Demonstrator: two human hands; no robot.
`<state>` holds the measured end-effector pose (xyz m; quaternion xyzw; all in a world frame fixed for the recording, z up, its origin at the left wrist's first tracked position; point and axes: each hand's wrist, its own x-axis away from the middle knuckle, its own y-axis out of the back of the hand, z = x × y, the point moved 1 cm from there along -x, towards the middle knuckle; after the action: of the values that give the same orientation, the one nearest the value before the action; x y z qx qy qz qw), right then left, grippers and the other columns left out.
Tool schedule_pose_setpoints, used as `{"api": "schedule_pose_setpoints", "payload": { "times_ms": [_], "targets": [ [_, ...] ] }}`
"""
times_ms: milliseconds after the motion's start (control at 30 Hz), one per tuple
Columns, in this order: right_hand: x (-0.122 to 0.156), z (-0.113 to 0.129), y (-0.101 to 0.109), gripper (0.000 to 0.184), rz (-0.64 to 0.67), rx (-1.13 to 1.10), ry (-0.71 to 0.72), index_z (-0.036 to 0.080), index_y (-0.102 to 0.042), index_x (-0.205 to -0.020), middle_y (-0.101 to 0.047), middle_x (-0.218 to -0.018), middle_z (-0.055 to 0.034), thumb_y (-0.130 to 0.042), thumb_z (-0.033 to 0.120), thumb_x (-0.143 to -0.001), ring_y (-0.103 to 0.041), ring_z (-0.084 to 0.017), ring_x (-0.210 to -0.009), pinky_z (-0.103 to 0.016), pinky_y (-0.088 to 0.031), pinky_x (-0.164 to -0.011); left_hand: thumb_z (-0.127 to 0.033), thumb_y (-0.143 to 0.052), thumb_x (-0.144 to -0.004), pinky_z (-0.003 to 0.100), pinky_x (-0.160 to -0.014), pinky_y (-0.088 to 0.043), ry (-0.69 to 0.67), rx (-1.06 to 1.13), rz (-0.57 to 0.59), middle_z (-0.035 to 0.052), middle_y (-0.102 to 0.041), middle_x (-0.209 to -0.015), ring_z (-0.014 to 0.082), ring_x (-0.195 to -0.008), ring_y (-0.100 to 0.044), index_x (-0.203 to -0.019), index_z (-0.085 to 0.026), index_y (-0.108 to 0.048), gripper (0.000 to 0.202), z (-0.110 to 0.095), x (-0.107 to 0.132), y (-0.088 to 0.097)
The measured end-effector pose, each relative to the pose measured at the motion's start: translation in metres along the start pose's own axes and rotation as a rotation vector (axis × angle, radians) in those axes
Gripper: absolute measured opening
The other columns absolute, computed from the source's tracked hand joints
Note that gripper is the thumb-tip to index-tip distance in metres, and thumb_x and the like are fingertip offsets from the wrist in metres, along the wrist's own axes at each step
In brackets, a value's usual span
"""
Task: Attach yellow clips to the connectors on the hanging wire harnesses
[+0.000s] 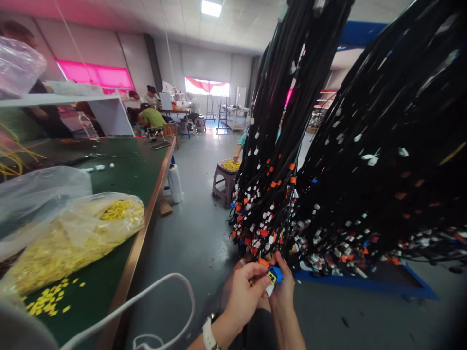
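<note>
Low in the middle, my right hand (283,289) has its fingers closed round a blue connector (278,275) at the end of a black cable. Small yellow pieces (271,277) show on the connector's near face, and a white part is just below it. My left hand (242,291), with a white watch on the wrist, is pinched beside the yellow pieces. Whatever its thumb and fingers hold is hidden. An orange connector (263,263) is just above the fingertips. Hanging over both hands is a thick bundle of black cables (270,141) with white, orange and red ends.
More cable bundles (372,160) hang at right above a blue frame (368,287). At left, a green table (120,184) bears a clear bag (83,238) of yellow pieces and some loose ones. A white cord (156,284) loops nearby. Behind the cables, a person's hand (236,158) reaches a stool (222,180).
</note>
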<state>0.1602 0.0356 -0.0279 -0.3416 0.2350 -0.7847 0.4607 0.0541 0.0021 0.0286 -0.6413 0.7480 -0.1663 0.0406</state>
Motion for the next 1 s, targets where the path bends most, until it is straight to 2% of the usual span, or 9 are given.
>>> {"api": "schedule_pose_setpoints", "payload": {
  "times_ms": [100, 167, 300, 533, 733, 833, 1000],
  "targets": [
    [0.003, -0.001, -0.005, 0.03, -0.115, -0.022, -0.002, 0.018, -0.05, -0.056, -0.054, -0.046, 0.0073, -0.078, 0.029, -0.056, -0.048, -0.007, -0.037, -0.019, -0.038, -0.039, -0.029, -0.066, -0.07, 0.02, -0.049, -0.039, -0.053, -0.102, -0.013, 0.0048, -0.064, -0.072, 0.0112, -0.055, -0.052, -0.077, -0.013, -0.067, 0.018, 0.002, -0.003, 0.002],
    [0.005, 0.0, -0.009, 0.03, -0.134, -0.033, 0.001, 0.018, -0.05, -0.055, -0.054, -0.045, 0.0076, -0.078, 0.028, -0.054, -0.047, -0.006, -0.037, -0.018, -0.037, -0.037, -0.027, -0.064, -0.072, 0.02, -0.052, -0.041, -0.077, -0.16, -0.021, 0.0048, -0.066, -0.073, 0.0127, -0.06, -0.054, -0.078, -0.014, -0.067, 0.015, 0.003, -0.004, 0.004],
    [0.009, 0.002, -0.016, 0.03, -0.141, -0.048, -0.011, 0.018, -0.05, -0.056, -0.054, -0.045, 0.0079, -0.079, 0.026, -0.052, -0.047, -0.006, -0.037, -0.017, -0.037, -0.036, -0.023, -0.061, -0.074, 0.022, -0.06, -0.044, -0.13, -0.25, -0.042, 0.0046, -0.068, -0.075, 0.0151, -0.066, -0.057, -0.081, -0.016, -0.069, 0.013, 0.003, -0.004, 0.007],
    [0.01, 0.001, -0.015, 0.031, -0.128, -0.036, -0.012, 0.019, -0.051, -0.059, -0.054, -0.045, 0.008, -0.08, 0.027, -0.053, -0.045, -0.006, -0.035, -0.018, -0.034, -0.034, -0.022, -0.059, -0.077, 0.023, -0.062, -0.044, -0.224, -0.405, -0.065, 0.004, -0.069, -0.076, 0.0161, -0.067, -0.059, -0.077, -0.018, -0.069, 0.011, -0.003, -0.001, 0.01],
    [0.008, 0.0, -0.012, 0.033, -0.112, -0.065, -0.046, 0.019, -0.05, -0.061, -0.055, -0.046, 0.0082, -0.081, 0.027, -0.052, -0.049, -0.007, -0.039, -0.019, -0.04, -0.039, -0.021, -0.056, -0.081, 0.024, -0.073, -0.045, -0.345, -0.514, -0.038, 0.0047, -0.07, -0.085, 0.0178, -0.078, -0.061, -0.086, -0.022, -0.072, 0.017, -0.001, 0.004, 0.01],
    [0.01, 0.001, -0.015, 0.033, -0.116, -0.06, -0.038, 0.018, -0.051, -0.059, -0.055, -0.046, 0.0076, -0.081, 0.027, -0.05, -0.049, -0.007, -0.04, -0.019, -0.042, -0.041, -0.023, -0.057, -0.081, 0.024, -0.073, -0.045, -0.335, -0.5, -0.022, 0.0041, -0.071, -0.085, 0.0176, -0.078, -0.062, -0.089, -0.024, -0.073, 0.018, 0.0, 0.005, 0.009],
    [0.014, 0.003, -0.018, 0.034, -0.122, -0.024, -0.017, 0.018, -0.051, -0.057, -0.054, -0.046, 0.0075, -0.082, 0.028, -0.047, -0.047, -0.006, -0.04, -0.018, -0.04, -0.04, -0.02, -0.061, -0.077, 0.021, -0.063, -0.045, -0.257, -0.405, 0.001, 0.0019, -0.072, -0.078, 0.0146, -0.068, -0.062, -0.085, -0.022, -0.074, 0.015, 0.003, -0.002, 0.009]
  ]
}}
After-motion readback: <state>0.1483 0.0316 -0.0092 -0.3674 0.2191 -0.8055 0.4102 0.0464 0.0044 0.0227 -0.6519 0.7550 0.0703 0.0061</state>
